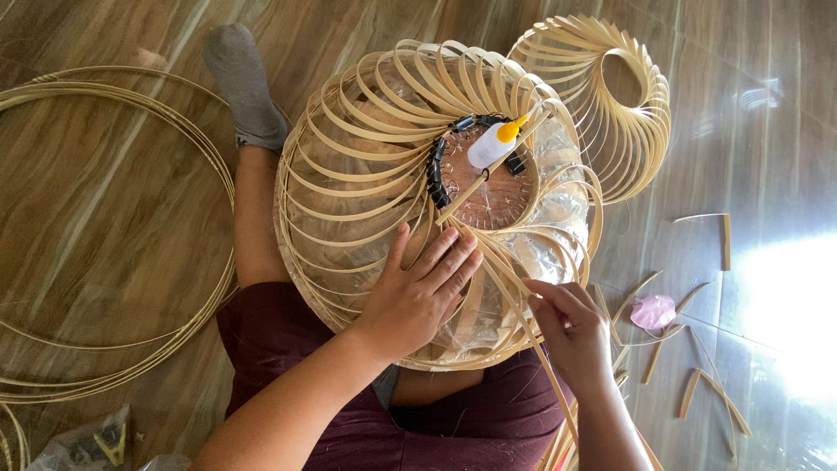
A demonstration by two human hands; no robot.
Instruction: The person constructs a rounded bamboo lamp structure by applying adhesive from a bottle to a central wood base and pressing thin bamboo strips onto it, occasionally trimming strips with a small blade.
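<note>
Left hand (418,292) presses flat on the bamboo frame (366,174); right hand (571,327) pinches 1 strip (488,179), which could snap if bent harder.

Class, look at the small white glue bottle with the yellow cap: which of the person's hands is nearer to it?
Left. The left hand lies flat on the bamboo frame, just below the glue bottle; the right hand pinches a strip farther down and right.

Glossy brown wood-plank floor (131,227) all around. Strong white glare patch (789,305) right of right hand. Coiled thin pale bamboo hoops (105,235) far left of left hand. Short cut bamboo strip offcuts (706,392) scattered right, near glare.
</note>
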